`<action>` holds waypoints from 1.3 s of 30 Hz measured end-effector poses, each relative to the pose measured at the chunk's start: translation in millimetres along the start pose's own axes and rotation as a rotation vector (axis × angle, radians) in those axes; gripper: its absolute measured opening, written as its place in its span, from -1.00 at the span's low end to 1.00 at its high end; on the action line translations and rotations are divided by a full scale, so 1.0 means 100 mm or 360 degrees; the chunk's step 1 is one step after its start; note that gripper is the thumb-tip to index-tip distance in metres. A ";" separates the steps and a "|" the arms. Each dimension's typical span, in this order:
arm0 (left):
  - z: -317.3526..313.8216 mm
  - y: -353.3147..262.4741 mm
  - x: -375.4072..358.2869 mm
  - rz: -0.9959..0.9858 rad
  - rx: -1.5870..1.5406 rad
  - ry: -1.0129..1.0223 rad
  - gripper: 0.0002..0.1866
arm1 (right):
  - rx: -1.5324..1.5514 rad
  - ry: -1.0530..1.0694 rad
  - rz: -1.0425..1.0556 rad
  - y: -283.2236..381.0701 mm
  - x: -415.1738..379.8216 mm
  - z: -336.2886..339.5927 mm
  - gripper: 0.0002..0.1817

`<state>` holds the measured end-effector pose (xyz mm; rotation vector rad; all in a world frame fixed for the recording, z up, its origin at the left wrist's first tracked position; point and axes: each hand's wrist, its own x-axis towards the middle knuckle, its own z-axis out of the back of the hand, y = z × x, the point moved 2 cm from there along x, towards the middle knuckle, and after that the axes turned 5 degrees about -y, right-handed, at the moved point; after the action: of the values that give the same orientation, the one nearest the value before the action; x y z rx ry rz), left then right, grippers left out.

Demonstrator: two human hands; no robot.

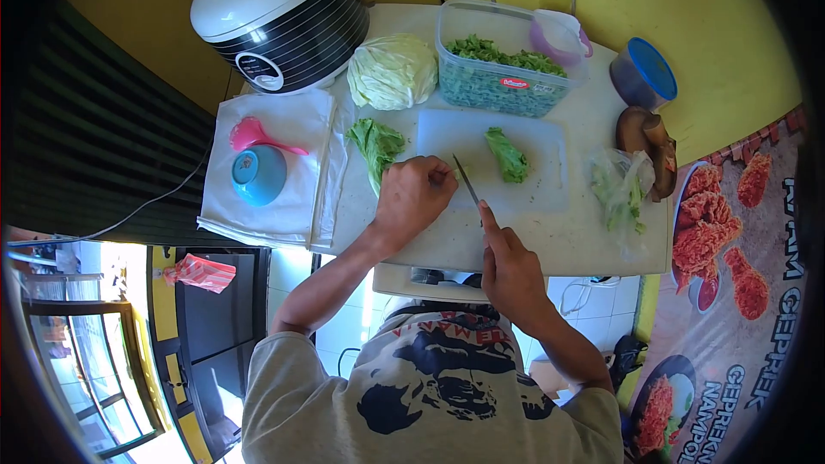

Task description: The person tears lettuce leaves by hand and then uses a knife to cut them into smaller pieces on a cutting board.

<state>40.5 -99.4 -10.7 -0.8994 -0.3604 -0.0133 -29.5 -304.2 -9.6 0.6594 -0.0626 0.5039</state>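
At mid-frame the right hand [509,268] is gripping a knife [467,180], fingers closed on its handle, blade lying on the white cutting board [541,193] beside a lettuce piece [509,155]. The left hand [414,198] is resting curled on the board's left edge, its hold hidden. At right, a poster [756,326] is reading "AYAM GEPREK"; the red label on the container of chopped greens [498,77] is unreadable.

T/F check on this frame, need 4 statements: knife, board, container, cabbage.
1. The right hand holds the knife. True.
2. The white cutting board is bare. False: a piece of green leaf lies on it.
3. The clear plastic container holds chopped greens. True.
4. The cabbage sits inside the blue bowl. False: it lies on the counter beside the rice cooker; the bowl is upturned on a white cloth.
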 end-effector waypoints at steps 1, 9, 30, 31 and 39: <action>0.00 0.00 0.00 0.0000 0.0000 -0.0010 -0.85 | -0.0037 0.0015 -0.0008 0.02 0.00 0.00 -0.15; 0.01 -0.02 0.05 0.0015 0.0071 0.0052 -0.87 | -0.0086 0.0058 -0.0046 0.00 0.01 -0.01 -0.16; -0.03 -0.01 0.04 -0.0160 0.0162 -0.0017 -0.92 | -0.0137 0.0088 -0.0048 0.03 0.02 -0.03 -0.16; -0.03 -0.01 0.04 -0.0170 0.0162 -0.0023 -0.92 | -0.0157 0.0099 -0.0033 0.03 0.02 -0.04 -0.15; -0.02 0.01 0.03 -0.0173 0.0243 0.0033 -0.87 | -0.0198 0.0183 -0.0040 0.03 0.04 0.05 -0.16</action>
<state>44.2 -100.3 -11.8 -0.7275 -0.3853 -0.0942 -26.7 -303.4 -3.6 0.5081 0.0228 0.5089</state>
